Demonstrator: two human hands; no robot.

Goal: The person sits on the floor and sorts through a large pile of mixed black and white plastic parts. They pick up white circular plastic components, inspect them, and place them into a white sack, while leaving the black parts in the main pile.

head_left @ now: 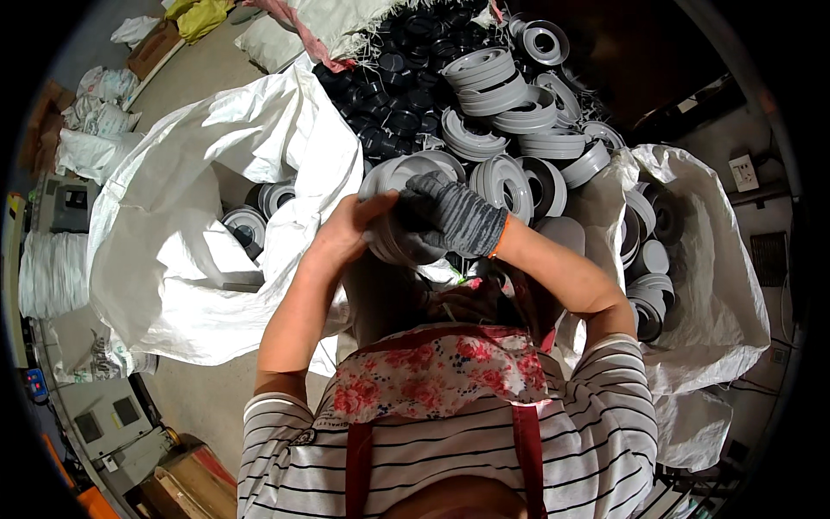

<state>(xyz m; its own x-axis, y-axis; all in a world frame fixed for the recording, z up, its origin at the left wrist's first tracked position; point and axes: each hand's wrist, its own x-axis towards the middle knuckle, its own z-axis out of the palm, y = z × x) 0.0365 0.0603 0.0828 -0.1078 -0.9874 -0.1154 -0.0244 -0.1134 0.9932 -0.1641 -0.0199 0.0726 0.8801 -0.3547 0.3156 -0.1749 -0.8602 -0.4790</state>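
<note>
- Left hand (350,229), bare: wrapped around left edge of grey ring stack (393,216), fingers closed on it.
- Right hand (450,216), grey knit glove: clamped over stack's top right.
- Stack held mid-frame, between open white sack (173,259) and pile of grey rings (510,112).

Sacks (216,173) left and right (709,285) of ring pile (510,112)

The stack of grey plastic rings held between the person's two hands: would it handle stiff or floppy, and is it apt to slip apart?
The stack of grey round plastic rings probably handles stiff: the rims keep crisp circles. It may slide apart, since only the bare left hand and the grey-gloved right hand press it from its two sides. Loose grey rings in the heap lie tilted, so one could roll.
</note>
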